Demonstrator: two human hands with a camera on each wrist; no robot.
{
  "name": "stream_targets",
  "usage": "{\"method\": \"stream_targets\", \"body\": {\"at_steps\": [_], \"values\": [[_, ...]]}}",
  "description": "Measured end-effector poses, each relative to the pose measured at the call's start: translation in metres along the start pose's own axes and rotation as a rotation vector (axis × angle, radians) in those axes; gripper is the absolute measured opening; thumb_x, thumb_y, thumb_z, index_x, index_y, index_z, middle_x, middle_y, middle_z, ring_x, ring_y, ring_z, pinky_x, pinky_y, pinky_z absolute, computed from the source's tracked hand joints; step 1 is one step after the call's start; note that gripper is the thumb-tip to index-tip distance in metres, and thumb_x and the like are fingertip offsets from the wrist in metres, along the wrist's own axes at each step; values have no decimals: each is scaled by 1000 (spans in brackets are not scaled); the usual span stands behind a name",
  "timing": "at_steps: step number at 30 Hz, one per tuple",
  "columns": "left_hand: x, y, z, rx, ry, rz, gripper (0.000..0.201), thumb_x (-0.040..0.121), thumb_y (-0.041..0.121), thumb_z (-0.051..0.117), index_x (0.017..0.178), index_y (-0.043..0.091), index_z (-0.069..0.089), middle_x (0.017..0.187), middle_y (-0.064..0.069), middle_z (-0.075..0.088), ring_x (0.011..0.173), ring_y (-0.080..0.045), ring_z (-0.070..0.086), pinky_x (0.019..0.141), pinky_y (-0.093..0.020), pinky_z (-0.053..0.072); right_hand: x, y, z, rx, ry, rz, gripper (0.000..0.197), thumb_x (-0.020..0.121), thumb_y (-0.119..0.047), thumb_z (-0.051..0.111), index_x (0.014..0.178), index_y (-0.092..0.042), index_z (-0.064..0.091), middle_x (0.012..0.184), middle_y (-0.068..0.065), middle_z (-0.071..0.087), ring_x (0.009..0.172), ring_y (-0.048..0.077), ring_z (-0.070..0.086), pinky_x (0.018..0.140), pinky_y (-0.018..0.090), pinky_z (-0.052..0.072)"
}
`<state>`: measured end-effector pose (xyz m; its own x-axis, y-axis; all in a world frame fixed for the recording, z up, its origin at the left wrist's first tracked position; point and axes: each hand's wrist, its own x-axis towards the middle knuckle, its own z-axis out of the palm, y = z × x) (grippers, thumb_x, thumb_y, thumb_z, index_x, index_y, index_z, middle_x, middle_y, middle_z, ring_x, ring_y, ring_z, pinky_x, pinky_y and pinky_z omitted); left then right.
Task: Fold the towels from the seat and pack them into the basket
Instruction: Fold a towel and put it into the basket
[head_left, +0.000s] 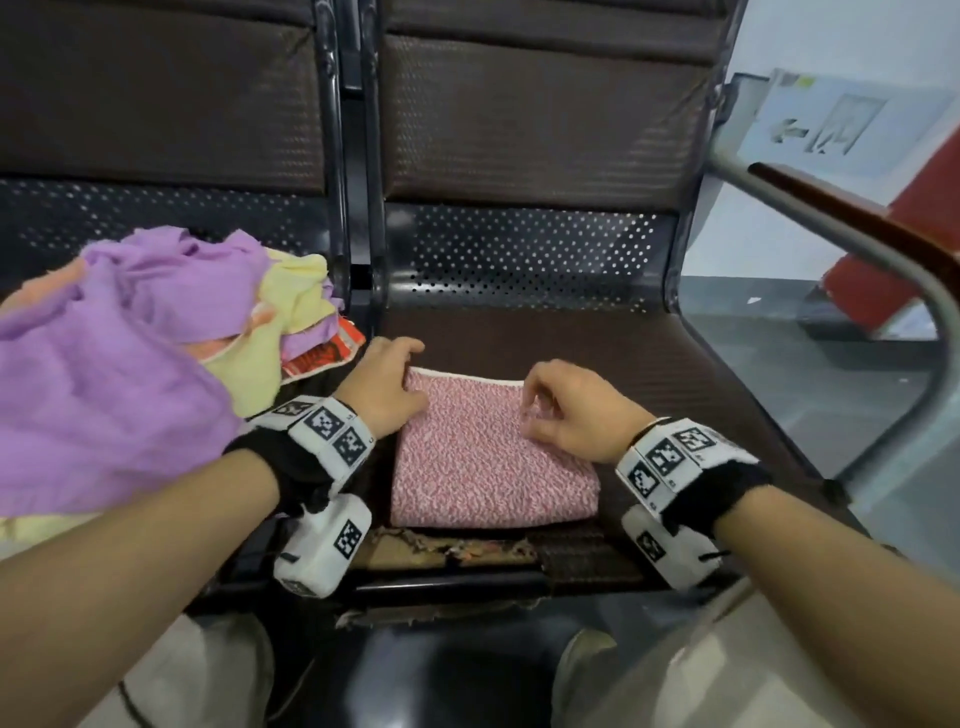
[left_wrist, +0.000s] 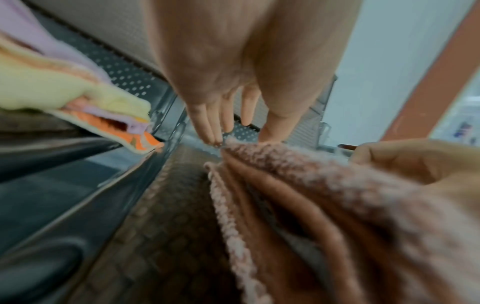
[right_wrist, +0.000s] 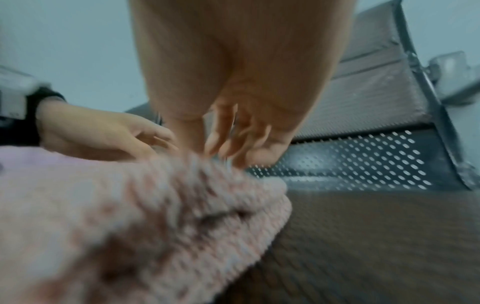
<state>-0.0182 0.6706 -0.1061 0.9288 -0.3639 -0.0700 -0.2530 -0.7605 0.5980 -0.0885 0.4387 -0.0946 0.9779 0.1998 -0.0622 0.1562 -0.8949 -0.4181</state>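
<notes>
A folded pink speckled towel (head_left: 483, 467) (left_wrist: 324, 185) (right_wrist: 130, 205) lies flat on the right-hand seat (head_left: 675, 389). My left hand (head_left: 392, 371) (left_wrist: 241, 135) is at its far left corner, fingers nearly straight, fingertips at the edge and thumb on top. Fingers curled, my right hand (head_left: 540, 410) (right_wrist: 215, 148) pinches the cloth near the far right edge; the right wrist view is blurred. A heap of unfolded purple, yellow and orange towels (head_left: 130, 338) (left_wrist: 64, 92) covers the left seat. No basket is in view.
Dark perforated backrests (head_left: 519, 249) rise behind both seats. A metal and wood armrest (head_left: 857, 234) curves along the right side. The seat's front edge (head_left: 457, 551) is torn. My knees are below the seat front.
</notes>
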Motion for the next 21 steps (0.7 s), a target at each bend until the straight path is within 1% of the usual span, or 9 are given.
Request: {"method": "stream_targets", "body": {"at_steps": [2, 5, 8, 11, 13, 14, 17, 19, 21], "values": [[-12, 11, -5, 8, 56, 128, 34, 82, 11, 64, 115, 18, 57, 113, -2, 46, 103, -13, 47, 93, -22, 36, -9, -8, -2, 1, -204, -72, 37, 73, -51, 74, 97, -26, 58, 87, -14, 54, 76, 0, 52, 74, 23, 46], [-33, 24, -5, -19, -92, 191, 9, 85, 18, 62, 90, 26, 65, 89, 6, 60, 80, -9, 55, 76, -23, 43, -22, -13, 5, -172, -414, -83, 67, 67, -58, 74, 119, -23, 51, 107, -8, 49, 98, 11, 50, 88, 30, 45], [-53, 30, 6, 33, -222, 188, 13, 88, 35, 60, 94, 26, 66, 91, 8, 63, 88, -10, 59, 80, -23, 44, -26, -24, 12, -349, -284, -116, 50, 77, -46, 66, 116, -19, 51, 112, 1, 54, 104, 22, 53, 89, 36, 47], [-66, 26, 17, 168, -295, 197, 59, 80, 56, 62, 127, 22, 54, 119, 1, 52, 118, -16, 46, 101, -28, 37, -28, -36, 13, -418, -191, -63, 26, 83, -31, 57, 104, -16, 54, 111, 6, 61, 104, 29, 57, 82, 37, 46], [-73, 24, 17, 282, -327, 181, 80, 75, 57, 67, 141, 21, 39, 134, -3, 41, 130, -20, 33, 110, -34, 29, -32, -40, 15, -374, -151, 5, 12, 85, -25, 55, 93, -17, 52, 109, 7, 63, 102, 30, 58, 78, 34, 42], [-75, 22, 16, 326, -293, 189, 78, 76, 50, 69, 142, 21, 37, 136, -3, 40, 131, -21, 32, 110, -36, 29, -35, -41, 14, -325, -127, 41, 6, 86, -23, 54, 87, -19, 49, 104, 7, 63, 100, 30, 59, 76, 33, 39], [-82, 17, 10, 281, -129, 185, 55, 81, 23, 64, 133, 22, 47, 131, -5, 51, 124, -24, 46, 103, -38, 38, -47, -44, 13, -116, -71, 116, 16, 88, -18, 51, 73, -22, 45, 85, 2, 55, 93, 30, 58, 71, 30, 37], [-87, 17, 7, 150, -30, 141, 44, 80, 21, 63, 124, 23, 54, 121, -7, 61, 112, -26, 56, 92, -34, 45, -56, -45, 13, -4, -31, 143, 7, 88, -22, 53, 85, -18, 57, 86, 2, 57, 91, 26, 57, 74, 33, 42], [-90, 17, 1, -24, 74, 90, 30, 78, 20, 64, 107, 25, 58, 101, -6, 66, 96, -25, 61, 76, -29, 44, -66, -42, 12, 70, -13, 174, 23, 86, -33, 61, 99, -13, 60, 90, 0, 60, 92, 24, 57, 77, 33, 42]]}}
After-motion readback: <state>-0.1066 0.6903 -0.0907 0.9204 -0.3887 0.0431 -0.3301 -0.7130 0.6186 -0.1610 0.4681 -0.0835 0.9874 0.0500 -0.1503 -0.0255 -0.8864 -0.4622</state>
